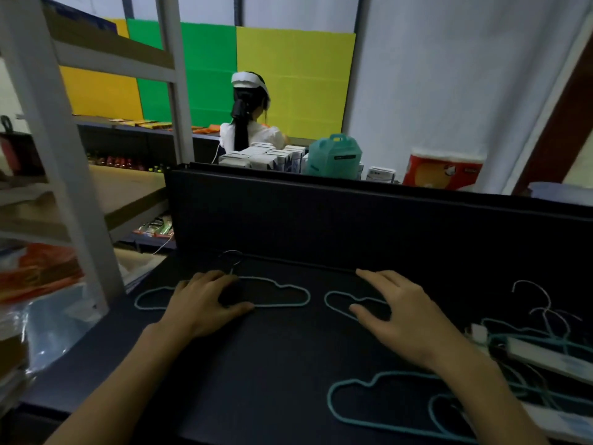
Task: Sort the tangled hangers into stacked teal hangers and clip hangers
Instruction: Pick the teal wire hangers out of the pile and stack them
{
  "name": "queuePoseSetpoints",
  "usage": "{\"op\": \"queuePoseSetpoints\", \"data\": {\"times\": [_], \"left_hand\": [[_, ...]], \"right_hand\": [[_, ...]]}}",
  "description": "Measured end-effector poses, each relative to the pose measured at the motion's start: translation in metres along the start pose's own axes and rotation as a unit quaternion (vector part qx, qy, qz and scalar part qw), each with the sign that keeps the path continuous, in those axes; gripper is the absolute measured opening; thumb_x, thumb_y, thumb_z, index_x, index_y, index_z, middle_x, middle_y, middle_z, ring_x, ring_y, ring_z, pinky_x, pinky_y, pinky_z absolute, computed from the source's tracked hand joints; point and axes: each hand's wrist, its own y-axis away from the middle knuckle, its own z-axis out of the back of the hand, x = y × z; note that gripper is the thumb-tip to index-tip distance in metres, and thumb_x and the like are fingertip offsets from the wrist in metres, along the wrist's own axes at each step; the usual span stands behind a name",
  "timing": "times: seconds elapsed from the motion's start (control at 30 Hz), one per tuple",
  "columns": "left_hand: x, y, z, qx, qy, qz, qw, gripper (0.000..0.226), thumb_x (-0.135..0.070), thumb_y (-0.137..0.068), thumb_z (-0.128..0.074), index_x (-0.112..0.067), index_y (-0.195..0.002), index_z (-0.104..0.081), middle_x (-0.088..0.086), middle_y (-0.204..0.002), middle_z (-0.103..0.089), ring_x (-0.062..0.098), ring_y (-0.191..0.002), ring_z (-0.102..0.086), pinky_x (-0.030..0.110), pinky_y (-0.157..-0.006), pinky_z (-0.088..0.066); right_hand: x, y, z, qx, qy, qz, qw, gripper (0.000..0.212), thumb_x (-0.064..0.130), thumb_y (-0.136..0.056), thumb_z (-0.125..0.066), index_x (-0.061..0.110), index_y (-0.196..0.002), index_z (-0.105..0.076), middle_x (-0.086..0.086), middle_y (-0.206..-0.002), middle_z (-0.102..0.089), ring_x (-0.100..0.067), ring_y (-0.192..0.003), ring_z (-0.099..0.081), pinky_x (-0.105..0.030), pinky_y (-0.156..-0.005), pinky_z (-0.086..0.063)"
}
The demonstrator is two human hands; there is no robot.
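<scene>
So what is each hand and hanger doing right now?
left hand: open, fingers resting on the teal hanger at the back left.
right hand: open, fingers spread over a second teal hanger.
back-left teal hanger: flat on the table, alone.
second teal hanger: flat, partly under the right hand.
near teal hangers: flat, overlapping.
tangled pile: still mixed, teal and clip hangers together.

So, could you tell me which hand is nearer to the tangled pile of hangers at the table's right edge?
The right hand: the pile lies just beside its wrist. The left hand rests on a separate teal hanger, far across the table.
</scene>
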Motion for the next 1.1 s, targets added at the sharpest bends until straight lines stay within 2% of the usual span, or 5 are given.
{"op": "queuePoseSetpoints", "data": {"times": [0.23, 0.37, 0.43, 0.73, 1.1], "left_hand": [[0.023, -0.019, -0.005, 0.029, 0.016, -0.051, 0.998, 0.092, -0.088, -0.062, -0.031, -0.039, -0.139, -0.034, -0.002, -0.147, -0.033, 0.020, -0.136, -0.027, 0.041, -0.110, -0.022], [0.027, -0.019, -0.007, -0.014, 0.027, -0.087, 0.996, 0.118, -0.098, -0.042, -0.003, -0.036, -0.135, -0.042, -0.002, -0.139, -0.043, 0.018, -0.127, -0.039, 0.038, -0.104, -0.034], [0.025, -0.017, -0.008, -0.038, 0.023, -0.099, 0.994, 0.121, -0.099, -0.041, 0.000, -0.035, -0.134, -0.045, -0.003, -0.134, -0.048, 0.016, -0.122, -0.043, 0.036, -0.099, -0.039], [-0.038, -0.010, 0.009, -0.145, 0.060, -0.195, 0.968, 0.099, -0.092, -0.058, -0.028, -0.024, -0.122, -0.061, 0.000, -0.120, -0.062, 0.019, -0.110, -0.056, 0.039, -0.086, -0.047], [-0.181, -0.005, -0.006, -0.162, 0.116, -0.289, 0.937, 0.098, -0.089, -0.060, -0.034, -0.018, -0.121, -0.062, 0.003, -0.117, -0.063, 0.022, -0.108, -0.057, 0.040, -0.084, -0.048]], "right_hand": [[0.041, 0.002, -0.028, 0.011, 0.016, -0.050, 0.999, 0.060, 0.057, -0.087, -0.050, 0.038, -0.141, -0.032, 0.018, -0.134, -0.039, -0.001, -0.120, -0.041, -0.019, -0.096, -0.039], [0.048, 0.014, -0.034, 0.011, 0.030, -0.075, 0.997, 0.060, 0.057, -0.087, -0.049, 0.038, -0.142, -0.031, 0.017, -0.134, -0.038, -0.003, -0.123, -0.040, -0.019, -0.099, -0.037], [0.050, 0.019, -0.035, 0.008, 0.031, -0.085, 0.996, 0.061, 0.057, -0.088, -0.049, 0.037, -0.142, -0.031, 0.017, -0.137, -0.037, -0.003, -0.126, -0.037, -0.020, -0.102, -0.035], [0.034, 0.071, -0.011, -0.039, 0.035, -0.145, 0.988, 0.059, 0.057, -0.087, -0.048, 0.038, -0.141, -0.033, 0.022, -0.132, -0.038, -0.003, -0.123, -0.039, -0.023, -0.099, -0.038], [-0.046, 0.175, 0.068, -0.099, 0.046, -0.296, 0.949, 0.057, 0.050, -0.087, -0.055, 0.038, -0.140, -0.035, 0.015, -0.140, -0.039, -0.008, -0.128, -0.038, -0.028, -0.102, -0.039]]}}
